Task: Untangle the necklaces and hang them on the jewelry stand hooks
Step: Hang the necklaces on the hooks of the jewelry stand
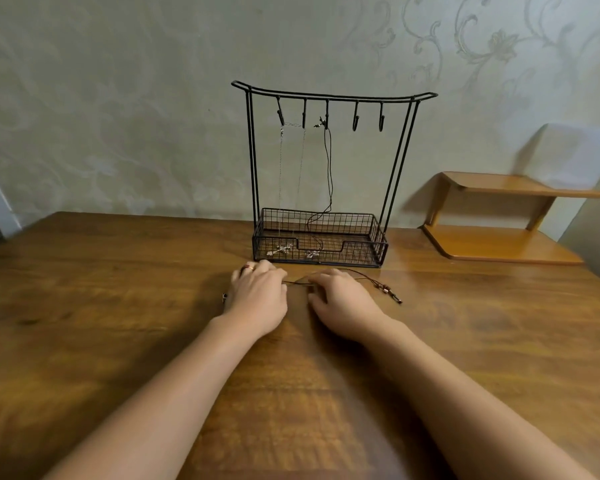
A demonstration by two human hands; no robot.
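Observation:
A black wire jewelry stand (333,97) with several hooks and a mesh basket base stands at the back of the table. A silver chain necklace (280,174) hangs across its two left hooks, its cross pendant lying in the basket. A thin black cord necklace (329,168) hangs from the middle hook. In front of the stand a brown cord necklace (368,279) with beads lies on the table. My left hand (258,296) and my right hand (343,303) both pinch this cord, close together. A small dark end piece (225,297) shows left of my left hand.
The wooden table (118,306) spreads wide on all sides of my hands. A small two-tier wooden shelf (499,220) sits at the back right, next to the stand. A patterned wall rises right behind the stand.

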